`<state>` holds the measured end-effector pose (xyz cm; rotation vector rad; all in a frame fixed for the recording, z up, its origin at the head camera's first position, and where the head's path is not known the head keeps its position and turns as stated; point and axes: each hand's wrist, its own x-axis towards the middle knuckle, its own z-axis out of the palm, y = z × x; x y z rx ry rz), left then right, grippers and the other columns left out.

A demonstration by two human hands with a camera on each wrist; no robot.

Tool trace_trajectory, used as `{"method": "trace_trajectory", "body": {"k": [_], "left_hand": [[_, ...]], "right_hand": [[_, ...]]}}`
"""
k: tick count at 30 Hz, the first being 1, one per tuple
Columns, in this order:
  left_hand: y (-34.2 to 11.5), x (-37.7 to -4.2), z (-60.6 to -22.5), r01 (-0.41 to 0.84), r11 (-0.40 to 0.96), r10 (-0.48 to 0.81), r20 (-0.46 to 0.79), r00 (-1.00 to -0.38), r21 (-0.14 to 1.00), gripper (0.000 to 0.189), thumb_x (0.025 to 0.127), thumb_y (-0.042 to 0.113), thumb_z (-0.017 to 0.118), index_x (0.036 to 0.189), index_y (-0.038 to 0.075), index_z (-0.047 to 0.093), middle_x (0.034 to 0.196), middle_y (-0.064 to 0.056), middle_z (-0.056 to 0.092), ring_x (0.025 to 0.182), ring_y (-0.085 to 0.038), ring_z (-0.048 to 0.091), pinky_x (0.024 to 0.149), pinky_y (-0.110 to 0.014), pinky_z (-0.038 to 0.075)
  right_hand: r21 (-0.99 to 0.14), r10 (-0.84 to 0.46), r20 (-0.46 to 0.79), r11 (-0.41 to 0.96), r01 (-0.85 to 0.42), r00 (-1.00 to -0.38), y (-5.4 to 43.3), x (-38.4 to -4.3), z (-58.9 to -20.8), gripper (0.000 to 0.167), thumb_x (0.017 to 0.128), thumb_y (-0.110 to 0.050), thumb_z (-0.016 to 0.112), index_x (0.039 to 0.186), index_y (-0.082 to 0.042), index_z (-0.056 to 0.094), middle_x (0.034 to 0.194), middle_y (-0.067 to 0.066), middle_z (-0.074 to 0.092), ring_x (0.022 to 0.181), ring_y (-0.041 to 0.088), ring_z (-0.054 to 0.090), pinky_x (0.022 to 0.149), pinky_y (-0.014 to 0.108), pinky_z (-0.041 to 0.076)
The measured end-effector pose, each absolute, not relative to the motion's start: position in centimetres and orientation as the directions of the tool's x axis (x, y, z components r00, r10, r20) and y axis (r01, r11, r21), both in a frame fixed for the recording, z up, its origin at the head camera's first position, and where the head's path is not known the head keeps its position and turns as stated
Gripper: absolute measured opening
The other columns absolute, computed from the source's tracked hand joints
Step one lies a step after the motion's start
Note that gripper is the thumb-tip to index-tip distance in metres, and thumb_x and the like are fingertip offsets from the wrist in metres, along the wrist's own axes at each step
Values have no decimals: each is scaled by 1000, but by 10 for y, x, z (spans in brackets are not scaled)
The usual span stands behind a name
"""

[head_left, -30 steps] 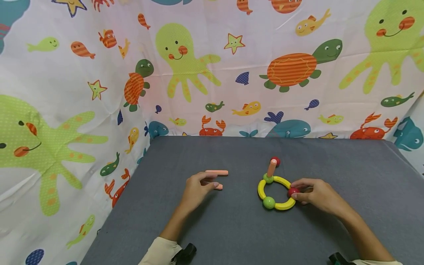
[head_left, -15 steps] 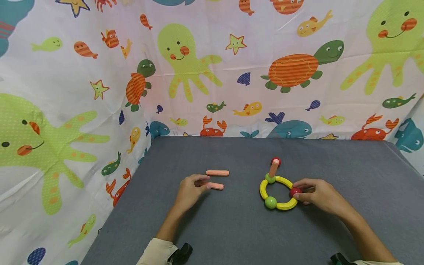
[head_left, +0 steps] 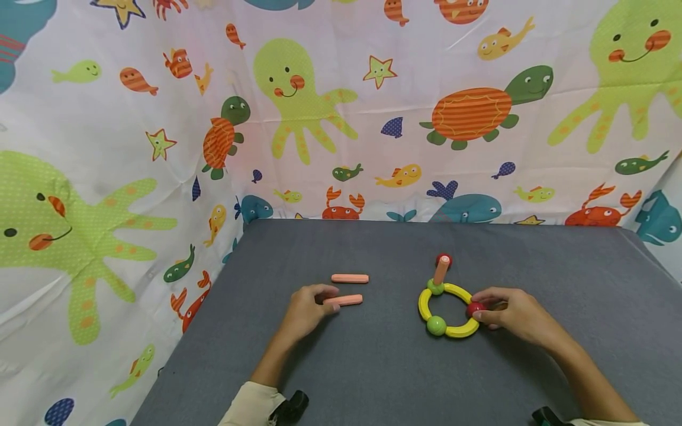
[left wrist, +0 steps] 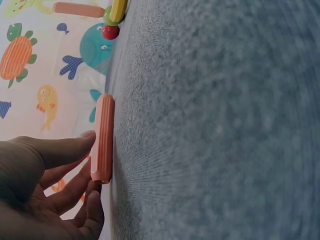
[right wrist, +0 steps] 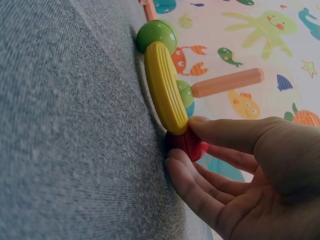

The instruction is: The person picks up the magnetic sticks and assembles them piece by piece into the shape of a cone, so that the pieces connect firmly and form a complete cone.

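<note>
A ring of yellow curved bars [head_left: 424, 305] joins two green balls [head_left: 436, 325] and a red ball [right wrist: 186, 145] on the grey table. My right hand [head_left: 514, 313] pinches that red ball between thumb and fingers at the ring's right side. From the far green ball a salmon-orange stick [right wrist: 227, 83] stands up, leaning slightly. To the left, my left hand [head_left: 309, 309] pinches the left end of a ridged orange stick [left wrist: 103, 140], low over the cloth; whether it touches the cloth cannot be told. Its fingertips behind the stick are partly hidden.
Another orange stick [head_left: 350, 278] lies just beyond the left hand. A second red ball [head_left: 446, 258] sits behind the upright stick, partly covered by it. A printed sea-animal curtain [head_left: 394, 106] hangs along the table's back and left edges.
My left hand has drawn back from over the two loose sticks. The nearer stick's right end has swung slightly away from me. My right hand stays on the red ball.
</note>
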<state>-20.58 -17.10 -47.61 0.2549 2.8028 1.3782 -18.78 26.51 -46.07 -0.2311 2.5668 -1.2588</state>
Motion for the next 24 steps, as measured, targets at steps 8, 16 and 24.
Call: {"method": "trace_trajectory", "body": {"k": [8, 16, 24], "left_hand": [[-169, -207, -479, 156, 619, 187, 48, -981, 770, 30, 92, 1, 80, 122, 4, 78, 112, -9, 78, 94, -20, 67, 81, -40, 57], [-166, -206, -479, 183, 633, 172, 93, -981, 752, 26, 94, 3, 79, 120, 7, 79, 108, -6, 78, 92, -18, 67, 82, -39, 56], [-152, -203, -473, 242, 597, 135, 201, -970, 765, 28, 94, 4, 79, 122, 7, 77, 109, -6, 77, 94, -19, 70, 85, -38, 57]], "right_hand": [[-787, -254, -176, 616, -19, -951, 264, -186, -460, 45, 95, -26, 81, 131, -1, 69, 110, 12, 71, 86, 22, 70, 70, 31, 60], [-773, -258, -190, 634, -17, -947, 264, -186, -459, 43, 97, -21, 78, 132, 1, 68, 112, 11, 71, 87, 21, 70, 70, 32, 60], [-769, -234, -195, 640, 1, -953, 261, -186, -458, 43, 95, -22, 79, 132, -1, 69, 113, 12, 72, 87, 20, 70, 70, 32, 60]]}}
